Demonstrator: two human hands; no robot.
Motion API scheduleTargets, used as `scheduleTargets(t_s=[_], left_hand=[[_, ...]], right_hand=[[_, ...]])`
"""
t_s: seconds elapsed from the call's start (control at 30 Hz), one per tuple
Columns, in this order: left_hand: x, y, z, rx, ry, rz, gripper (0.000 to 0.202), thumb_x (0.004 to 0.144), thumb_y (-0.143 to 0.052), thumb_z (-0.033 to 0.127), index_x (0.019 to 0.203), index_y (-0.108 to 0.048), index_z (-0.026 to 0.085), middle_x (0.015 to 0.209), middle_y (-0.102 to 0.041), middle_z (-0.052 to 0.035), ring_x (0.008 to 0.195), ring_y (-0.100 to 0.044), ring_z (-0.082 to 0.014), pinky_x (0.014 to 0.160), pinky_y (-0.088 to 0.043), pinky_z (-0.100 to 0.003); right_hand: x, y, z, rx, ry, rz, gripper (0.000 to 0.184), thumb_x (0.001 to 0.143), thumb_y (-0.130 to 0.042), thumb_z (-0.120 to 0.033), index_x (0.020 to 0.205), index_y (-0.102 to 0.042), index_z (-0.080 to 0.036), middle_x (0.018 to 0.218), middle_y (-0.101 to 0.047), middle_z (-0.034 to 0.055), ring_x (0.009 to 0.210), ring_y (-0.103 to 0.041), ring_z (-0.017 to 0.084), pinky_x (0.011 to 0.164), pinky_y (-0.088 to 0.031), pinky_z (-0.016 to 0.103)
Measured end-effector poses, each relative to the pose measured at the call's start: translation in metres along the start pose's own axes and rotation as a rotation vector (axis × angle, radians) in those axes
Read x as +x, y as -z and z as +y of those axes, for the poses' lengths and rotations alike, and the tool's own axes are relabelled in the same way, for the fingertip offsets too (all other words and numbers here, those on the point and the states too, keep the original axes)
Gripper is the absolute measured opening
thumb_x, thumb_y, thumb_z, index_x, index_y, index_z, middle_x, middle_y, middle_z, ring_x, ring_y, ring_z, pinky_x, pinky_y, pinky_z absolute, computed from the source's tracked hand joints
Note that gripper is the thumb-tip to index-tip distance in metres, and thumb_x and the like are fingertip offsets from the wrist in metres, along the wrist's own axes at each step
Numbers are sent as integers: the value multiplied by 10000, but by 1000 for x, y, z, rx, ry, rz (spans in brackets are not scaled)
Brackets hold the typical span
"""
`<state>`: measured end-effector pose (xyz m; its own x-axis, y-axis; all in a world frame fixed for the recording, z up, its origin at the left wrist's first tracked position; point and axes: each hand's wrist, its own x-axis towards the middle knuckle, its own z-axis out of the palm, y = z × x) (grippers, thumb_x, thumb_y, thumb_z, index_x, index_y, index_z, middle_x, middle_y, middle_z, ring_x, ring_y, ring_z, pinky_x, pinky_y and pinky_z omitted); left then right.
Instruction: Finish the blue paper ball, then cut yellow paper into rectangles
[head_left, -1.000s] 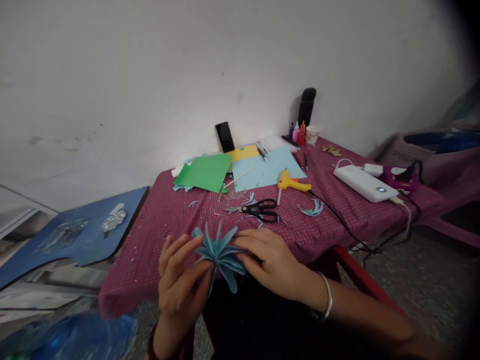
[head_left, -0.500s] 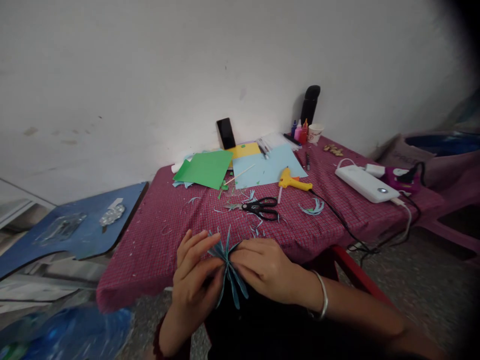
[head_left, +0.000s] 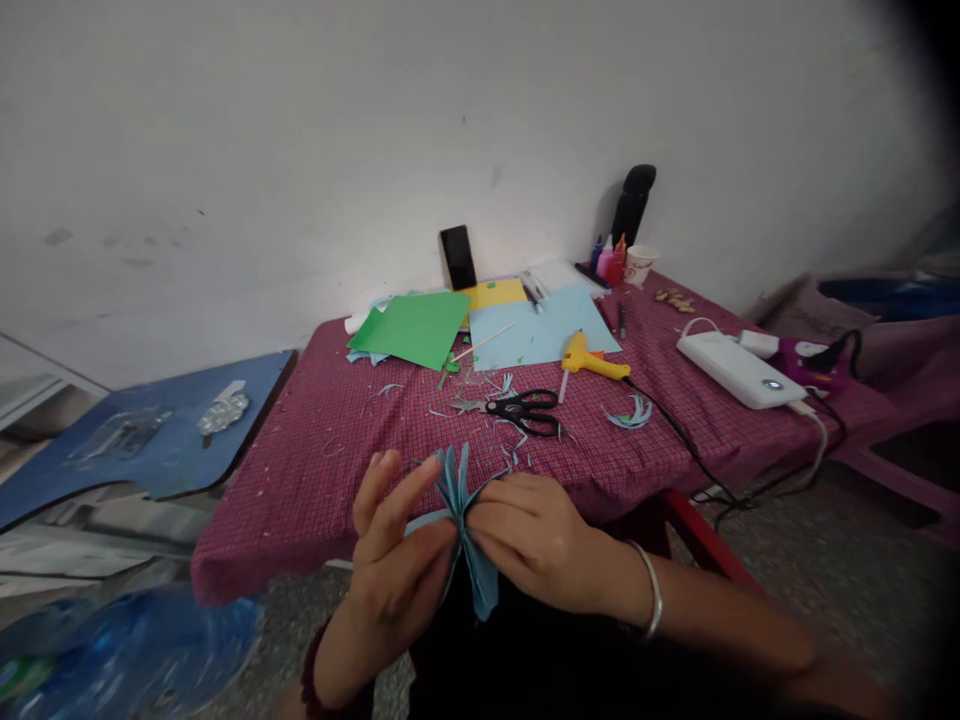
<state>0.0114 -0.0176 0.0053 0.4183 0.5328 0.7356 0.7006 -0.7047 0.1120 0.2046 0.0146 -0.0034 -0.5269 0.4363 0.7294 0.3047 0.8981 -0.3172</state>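
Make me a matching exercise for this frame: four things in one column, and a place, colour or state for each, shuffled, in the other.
Column 1
1. Blue paper petals
2. Scissors
3. Glue gun
4. Phone

Column 2
A. Yellow body
B. At the back, by the wall
C. Held between the left hand and right hand
D. Lying on the checked cloth among paper scraps, blades pointing left in the picture

Pairs: 1-C, 2-D, 3-A, 4-B

The petals (head_left: 460, 500) are matt paper, the glue gun (head_left: 582, 357) smooth plastic.
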Motion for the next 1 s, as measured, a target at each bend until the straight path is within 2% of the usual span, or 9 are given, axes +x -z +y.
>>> scheduleTargets(t_s=[0.13, 0.27, 0.43, 0.53, 0.67, 0.77, 0.9, 1.0], left_hand=[[4, -4, -11, -26, 27, -15, 184, 795, -617, 35, 834, -622, 215, 1490, -392, -12, 1417, -260, -295, 1115, -312, -501], [4, 5, -28, -53, 62, 10, 143, 804, -643, 80, 832, -635, 220, 1458, -434, -23, 1390, -313, -285, 1106, -315, -516], [-6, 18, -45, -210, 272, 11, 134, 845, -610, 113, 816, -648, 237, 1442, -456, -7, 1391, -327, -272, 1122, -305, -558], [-12, 16, -52, -386, 404, 10, 143, 864, -584, 122, 789, -641, 231, 1442, -460, -15, 1381, -355, -269, 1132, -315, -553], [-17, 11, -58, -500, 507, 9, 118, 865, -589, 146, 775, -633, 210, 1442, -460, -49, 1356, -391, -273, 1129, -330, -534], [-17, 13, -60, -454, 450, -13, 115, 867, -582, 141, 799, -637, 215, 1430, -462, -44, 1360, -377, -272, 1131, -312, -528], [-12, 19, -55, -303, 260, -71, 147, 866, -567, 111, 826, -640, 233, 1398, -481, -42, 1361, -356, -274, 1098, -328, -520], [-7, 21, -48, -179, 135, -92, 160, 831, -605, 80, 850, -643, 234, 1381, -487, -53, 1353, -353, -289, 1072, -339, -521]], right_hand=[[0, -6, 5, 35, -48, 12, 222, 959, -432, -176, 845, -621, -154, 738, -620, 40, 673, -548, 142, 628, -459, 271], [-10, -16, 19, 153, -107, -10, 171, 927, -469, -133, 1016, -615, -131, 897, -662, 76, 826, -605, 157, 749, -504, 286], [-26, -25, 34, 169, -107, -77, 215, 914, -445, -90, 1034, -614, -146, 904, -656, 73, 812, -596, 159, 724, -502, 290], [-27, -24, 33, 196, -98, -87, 196, 925, -443, -108, 1002, -618, -149, 878, -649, 66, 795, -584, 154, 716, -491, 286], [-22, -12, 28, 346, -180, -117, 129, 918, -533, -211, 989, -619, -148, 891, -652, 64, 808, -590, 147, 733, -485, 279], [-18, 2, 27, 487, -217, -76, 195, 916, -560, -293, 1059, -611, -171, 922, -664, 54, 840, -607, 146, 753, -478, 282], [-4, 16, 26, 451, -249, 51, 128, 930, -514, -210, 1006, -614, -188, 842, -639, 21, 789, -591, 122, 714, -460, 263], [8, 18, 20, 350, -193, -25, 148, 893, -572, -185, 1035, -615, -179, 933, -646, 41, 886, -585, 140, 800, -462, 288]])
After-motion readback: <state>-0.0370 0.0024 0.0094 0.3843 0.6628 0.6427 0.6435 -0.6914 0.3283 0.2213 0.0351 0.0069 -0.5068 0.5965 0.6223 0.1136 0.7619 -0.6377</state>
